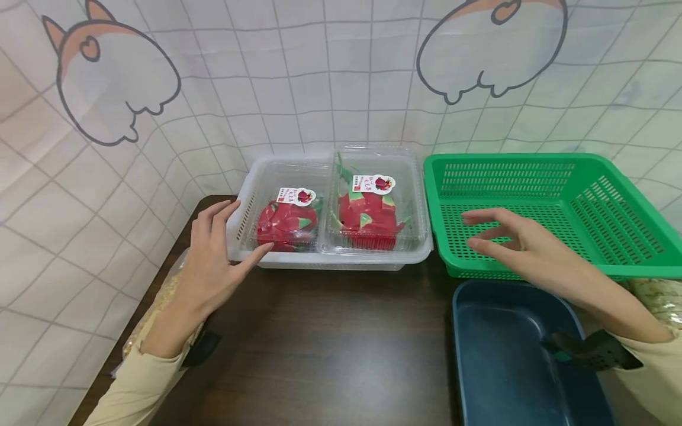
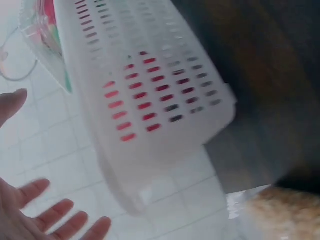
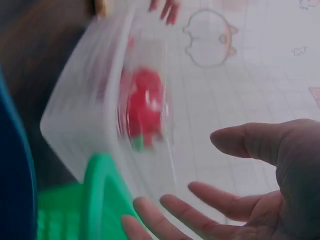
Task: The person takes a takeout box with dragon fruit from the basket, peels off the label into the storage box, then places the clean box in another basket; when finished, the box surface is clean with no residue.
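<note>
Two clear plastic boxes sit in a white slotted basket (image 1: 341, 260) at the back of the table, each with red dragon fruit inside and a printed label. The left box (image 1: 290, 222) lies lower in the basket; the right box (image 1: 371, 207) stands higher, overlapping the basket's front rim in the head view. Beside the basket's left end is my left hand (image 1: 213, 260), fingers spread and holding nothing. My right hand (image 1: 511, 239) hovers over the green basket (image 1: 554, 273), fingers loosely bent around empty air. In the right wrist view, the right hand's fingers (image 3: 215, 200) overlap the green rim.
A dark blue tub (image 1: 511, 355) stands at the front right, under the right wrist. Bags of pale food lie at the left table edge (image 1: 160, 302) and at the far right (image 1: 660, 299). A white curtain with a grid and animal drawings (image 1: 341, 71) hangs behind.
</note>
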Demonstrator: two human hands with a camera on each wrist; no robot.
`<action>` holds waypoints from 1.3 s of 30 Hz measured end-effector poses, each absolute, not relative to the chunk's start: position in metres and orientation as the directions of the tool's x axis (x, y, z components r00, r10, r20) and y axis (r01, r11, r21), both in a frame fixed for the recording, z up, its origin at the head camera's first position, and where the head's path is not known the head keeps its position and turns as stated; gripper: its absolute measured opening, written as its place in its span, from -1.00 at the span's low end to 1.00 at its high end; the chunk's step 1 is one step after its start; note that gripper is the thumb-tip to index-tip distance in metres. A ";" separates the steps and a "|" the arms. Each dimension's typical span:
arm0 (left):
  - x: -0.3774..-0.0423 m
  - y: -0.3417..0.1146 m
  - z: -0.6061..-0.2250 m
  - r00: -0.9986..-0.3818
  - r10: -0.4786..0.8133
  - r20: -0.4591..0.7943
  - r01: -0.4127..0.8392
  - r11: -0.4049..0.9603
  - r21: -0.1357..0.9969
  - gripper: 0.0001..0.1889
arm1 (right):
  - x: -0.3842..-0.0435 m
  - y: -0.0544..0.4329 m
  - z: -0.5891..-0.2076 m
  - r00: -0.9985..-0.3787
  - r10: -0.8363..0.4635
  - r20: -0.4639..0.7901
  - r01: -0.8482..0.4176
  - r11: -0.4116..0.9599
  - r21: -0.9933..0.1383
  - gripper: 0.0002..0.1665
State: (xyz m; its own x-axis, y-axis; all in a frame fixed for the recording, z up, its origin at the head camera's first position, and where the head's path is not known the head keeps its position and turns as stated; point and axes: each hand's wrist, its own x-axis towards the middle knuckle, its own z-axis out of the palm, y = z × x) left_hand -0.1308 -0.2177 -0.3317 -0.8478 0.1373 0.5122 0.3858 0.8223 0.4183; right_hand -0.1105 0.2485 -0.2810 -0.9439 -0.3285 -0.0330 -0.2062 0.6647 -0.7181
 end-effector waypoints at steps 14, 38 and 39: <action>-0.141 -0.232 -0.352 -0.996 0.011 0.085 0.074 0.621 0.781 0.21 | -0.132 0.208 -0.296 -0.898 -0.377 -0.228 0.001 0.516 -0.856 -0.22; -0.148 -0.227 -0.367 -1.000 -0.009 0.026 0.019 0.446 0.895 0.20 | -0.138 0.206 -0.297 -0.852 -0.421 -0.310 0.127 0.408 -0.904 -0.20; -0.148 -0.227 -0.367 -1.000 -0.012 0.027 0.019 0.446 0.895 0.21 | -0.139 0.206 -0.297 -0.853 -0.419 -0.312 0.142 0.390 -0.910 -0.21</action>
State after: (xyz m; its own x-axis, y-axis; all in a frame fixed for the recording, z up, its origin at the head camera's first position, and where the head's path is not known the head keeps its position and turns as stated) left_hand -0.1476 -0.2274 -0.3673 -0.9996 -0.0120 0.0273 0.0191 0.4462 0.8947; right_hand -0.1386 0.2062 -0.2971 -0.8527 -0.4187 -0.3124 0.1420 0.3898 -0.9099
